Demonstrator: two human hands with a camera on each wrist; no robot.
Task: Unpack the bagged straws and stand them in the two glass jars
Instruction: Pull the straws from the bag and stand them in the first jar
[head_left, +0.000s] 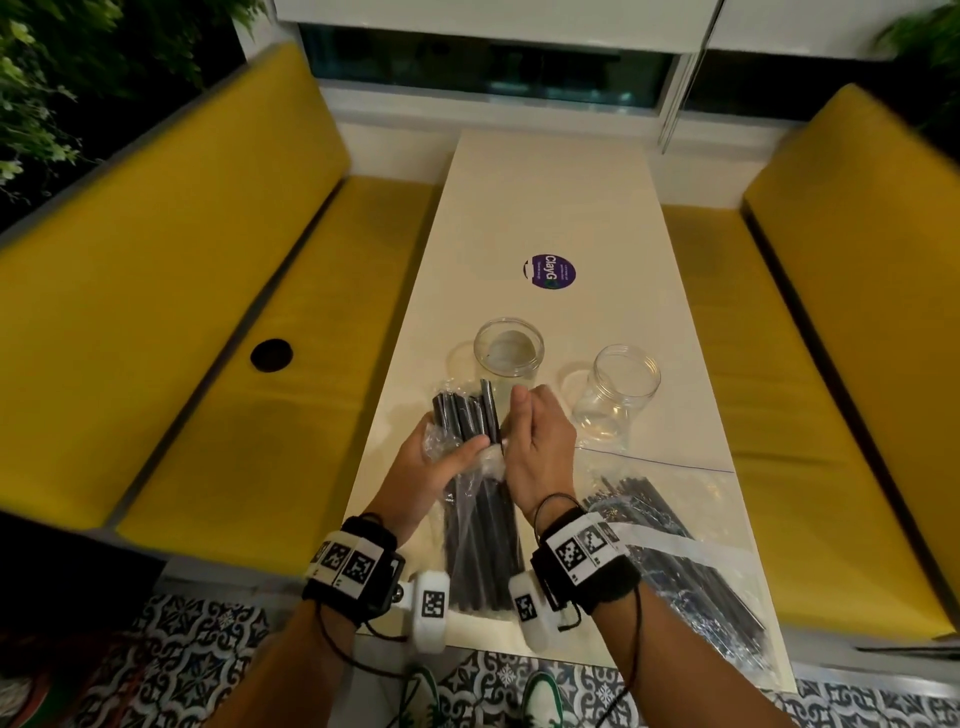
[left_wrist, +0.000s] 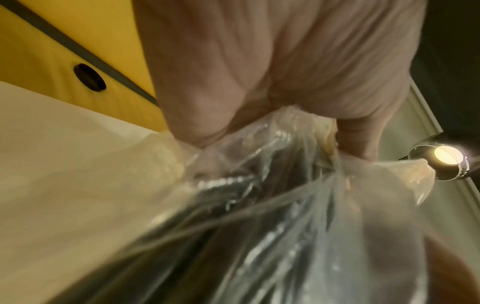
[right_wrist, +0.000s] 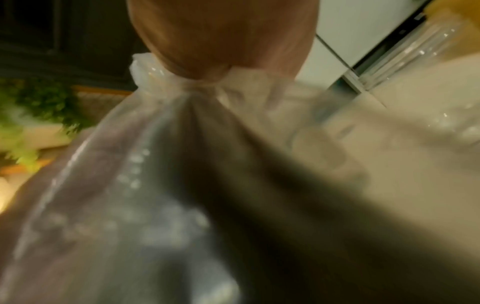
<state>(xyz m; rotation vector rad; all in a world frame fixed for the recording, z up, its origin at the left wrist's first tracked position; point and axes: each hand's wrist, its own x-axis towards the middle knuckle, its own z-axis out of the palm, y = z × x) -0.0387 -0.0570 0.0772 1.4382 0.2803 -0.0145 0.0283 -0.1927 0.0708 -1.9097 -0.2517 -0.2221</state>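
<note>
Your left hand (head_left: 439, 460) and right hand (head_left: 540, 441) both pinch the clear bag (head_left: 480, 525) of black straws (head_left: 465, 415) near the table's (head_left: 550, 208) near edge. Two empty jars (head_left: 509, 348) stand just beyond; a purple "ClayG" sticker (head_left: 549, 270) sits mid-table.

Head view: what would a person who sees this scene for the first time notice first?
First, the two hands, left and right, at the table's near end, pulling open a clear bag of black straws. Just beyond stand two empty jars, one ahead and one to the right. Yellow benches flank the table.
</note>
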